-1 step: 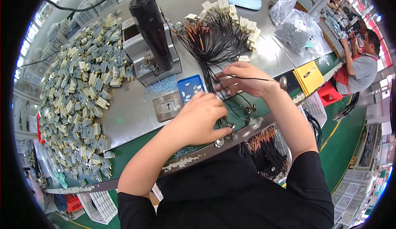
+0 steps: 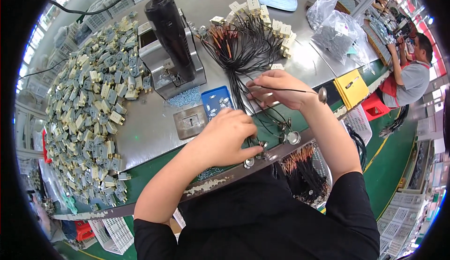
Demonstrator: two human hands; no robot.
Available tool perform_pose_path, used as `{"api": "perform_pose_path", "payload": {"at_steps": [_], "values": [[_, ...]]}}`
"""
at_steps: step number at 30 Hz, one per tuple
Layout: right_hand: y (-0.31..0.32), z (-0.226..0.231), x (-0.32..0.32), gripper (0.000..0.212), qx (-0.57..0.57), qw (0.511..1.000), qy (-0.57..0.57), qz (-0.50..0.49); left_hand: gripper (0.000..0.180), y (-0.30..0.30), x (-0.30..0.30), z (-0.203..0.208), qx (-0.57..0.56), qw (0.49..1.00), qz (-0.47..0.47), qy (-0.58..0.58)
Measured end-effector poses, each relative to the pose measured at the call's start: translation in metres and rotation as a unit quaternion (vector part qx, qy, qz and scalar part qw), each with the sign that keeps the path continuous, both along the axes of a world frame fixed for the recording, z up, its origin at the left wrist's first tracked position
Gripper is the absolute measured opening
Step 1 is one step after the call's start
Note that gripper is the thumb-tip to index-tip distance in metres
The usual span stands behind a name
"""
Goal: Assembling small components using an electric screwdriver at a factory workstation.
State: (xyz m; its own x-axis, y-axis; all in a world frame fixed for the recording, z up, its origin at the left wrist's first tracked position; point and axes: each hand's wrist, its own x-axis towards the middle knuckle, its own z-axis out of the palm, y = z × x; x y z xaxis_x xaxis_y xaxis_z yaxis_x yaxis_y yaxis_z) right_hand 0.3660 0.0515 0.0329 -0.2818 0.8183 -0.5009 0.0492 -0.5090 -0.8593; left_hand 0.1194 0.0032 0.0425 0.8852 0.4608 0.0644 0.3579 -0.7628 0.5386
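Note:
A thick bundle of thin black cables (image 2: pixel 234 79) lies on the metal bench, with cream plug blocks (image 2: pixel 287 37) and copper-coloured ends at its far side. My left hand (image 2: pixel 229 136) curls round the near part of the cables, its thumb stretched toward the bench edge; what sits under its fingers is partly hidden. My right hand (image 2: pixel 281 89) is loosely closed on cables just right of the bundle. One cable runs across it to a round metal cap (image 2: pixel 322 95) at the wrist. More round metal caps (image 2: pixel 294 137) on cable ends hang by the front edge, near the left thumb.
A large heap of grey and cream plug parts (image 2: pixel 93 100) covers the left. A black electric screwdriver (image 2: pixel 168 35) stands over a metal fixture (image 2: pixel 159 72), beside small screws (image 2: pixel 185 97), a blue tray (image 2: pixel 216 96) and a metal block (image 2: pixel 190 121). A yellow box (image 2: pixel 351 88) lies right; a co-worker (image 2: pixel 410 82) sits beyond.
The metal caps near the bench edge have swung slightly; one that was blurred now shows clearly at the right. Both hands stay almost in place.

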Motion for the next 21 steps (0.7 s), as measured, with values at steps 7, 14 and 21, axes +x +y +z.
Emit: {"api": "perform_pose_path", "payload": {"at_steps": [7,14,21], "values": [[0.0,0.0,0.028,0.03,-0.077,0.924,0.357,-0.11,0.023,-0.004,-0.021,0.001,-0.055,0.985,0.037,-0.159],[-0.002,0.036,-0.013,0.041,0.267,0.961,0.071,-0.003,0.037,-0.008,-0.063,0.008,-0.091,0.953,0.124,-0.263],[0.003,0.033,-0.094,0.023,0.596,0.724,-0.219,0.27,0.048,-0.006,-0.083,0.012,-0.161,0.895,0.271,-0.315]]}}
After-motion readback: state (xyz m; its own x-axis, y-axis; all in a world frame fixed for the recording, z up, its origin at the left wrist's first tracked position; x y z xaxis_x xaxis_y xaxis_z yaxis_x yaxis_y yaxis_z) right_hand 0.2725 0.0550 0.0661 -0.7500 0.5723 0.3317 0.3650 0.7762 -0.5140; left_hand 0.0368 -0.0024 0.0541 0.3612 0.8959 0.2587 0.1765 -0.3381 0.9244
